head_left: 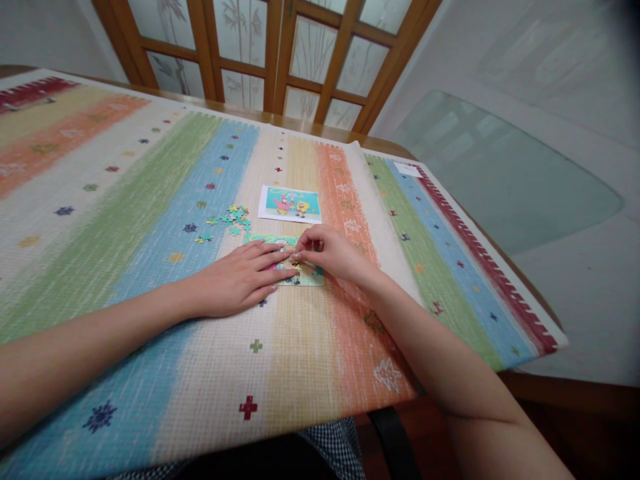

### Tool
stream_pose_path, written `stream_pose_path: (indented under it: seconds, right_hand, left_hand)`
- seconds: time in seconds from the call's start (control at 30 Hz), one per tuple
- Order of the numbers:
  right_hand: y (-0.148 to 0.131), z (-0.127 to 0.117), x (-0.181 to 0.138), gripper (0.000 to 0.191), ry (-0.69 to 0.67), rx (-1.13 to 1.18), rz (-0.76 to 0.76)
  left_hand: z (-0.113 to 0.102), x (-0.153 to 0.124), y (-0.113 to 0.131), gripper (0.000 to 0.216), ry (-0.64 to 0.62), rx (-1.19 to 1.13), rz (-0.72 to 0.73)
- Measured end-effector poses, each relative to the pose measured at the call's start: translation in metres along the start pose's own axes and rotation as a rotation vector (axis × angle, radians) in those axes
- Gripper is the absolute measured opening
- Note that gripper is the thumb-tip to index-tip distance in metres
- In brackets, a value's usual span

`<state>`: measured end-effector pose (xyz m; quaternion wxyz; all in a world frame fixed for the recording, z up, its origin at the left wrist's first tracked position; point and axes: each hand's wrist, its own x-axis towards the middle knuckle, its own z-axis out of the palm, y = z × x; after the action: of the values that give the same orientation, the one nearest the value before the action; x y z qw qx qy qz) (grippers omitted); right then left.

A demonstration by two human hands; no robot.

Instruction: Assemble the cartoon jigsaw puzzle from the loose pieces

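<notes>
A small jigsaw puzzle (310,279) with a colourful cartoon picture lies flat in front of me, partly hidden beneath both hands. My left hand (240,275) rests flat across its left side, fingers stretched out. Over the right half, my right hand (330,252) pinches thumb and forefinger together on a puzzle piece, low against the picture; the piece is mostly covered by the fingertips. Loose puzzle pieces (234,219), teal and yellow, form a small pile beyond my left hand. Behind the puzzle lies a reference picture card (291,205) with cartoon figures and a white border.
A striped tablecloth (200,373) covers the table. A small white paper (407,169) lies near its far right corner. Wooden doors with glass panes (273,60) stand beyond the table, and a pale wall is to the right.
</notes>
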<state>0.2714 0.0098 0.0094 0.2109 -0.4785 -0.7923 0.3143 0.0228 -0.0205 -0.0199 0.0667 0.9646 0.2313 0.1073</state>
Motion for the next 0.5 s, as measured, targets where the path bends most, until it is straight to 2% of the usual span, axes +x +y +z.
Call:
stream_pose_path:
  seconds: [0.17,0.5]
  right_hand:
    - [-0.0040,-0.0027,0.0013,0.004,0.014,-0.106,-0.008]
    - [-0.0098,-0.0022,0.0048,0.003,-0.008,-0.169,0.029]
  left_hand:
    - [0.0023,-0.0003,0.0001,0.049,-0.003,-0.012,-0.024]
    - [0.0032,-0.0003,0.0000,0.052,-0.029,0.034,-0.030]
